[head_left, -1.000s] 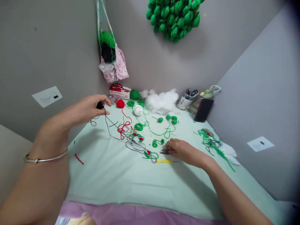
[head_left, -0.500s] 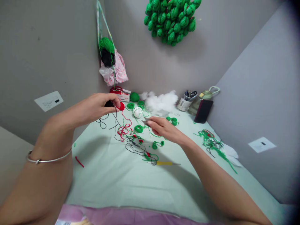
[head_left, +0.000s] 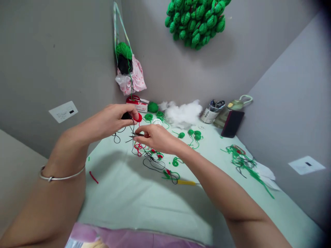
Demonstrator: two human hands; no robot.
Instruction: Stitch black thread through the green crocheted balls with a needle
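Observation:
My left hand (head_left: 120, 119) is closed on black yarn (head_left: 126, 116), a dark bundle showing between thumb and fingers. A black strand hangs down from it. Just beyond the fingertips is a red yarn ball (head_left: 139, 117), partly hidden; whether the hand touches it I cannot tell. My right hand (head_left: 156, 137) grips small thread snips (head_left: 138, 134), their pointed blades directed left, at the hanging black strand. Below the hands lie tangled red yarn (head_left: 138, 148), a loose black strand (head_left: 152, 167) and small green-and-red crochet pieces (head_left: 168, 172).
A yellow-handled crochet hook (head_left: 186, 183) lies near the middle. White stuffing (head_left: 182, 113), a pen cup (head_left: 210, 112), a phone (head_left: 233, 124) and a bottle (head_left: 224, 109) stand behind. Yarn scraps (head_left: 240, 160) lie right. A green crocheted bunch (head_left: 196, 24) and a bag (head_left: 137, 75) hang at the wall.
My right hand has moved left with the snips, from beside the white ball to the black strand under my left hand. The view has shifted slightly; my left hand keeps its hold.

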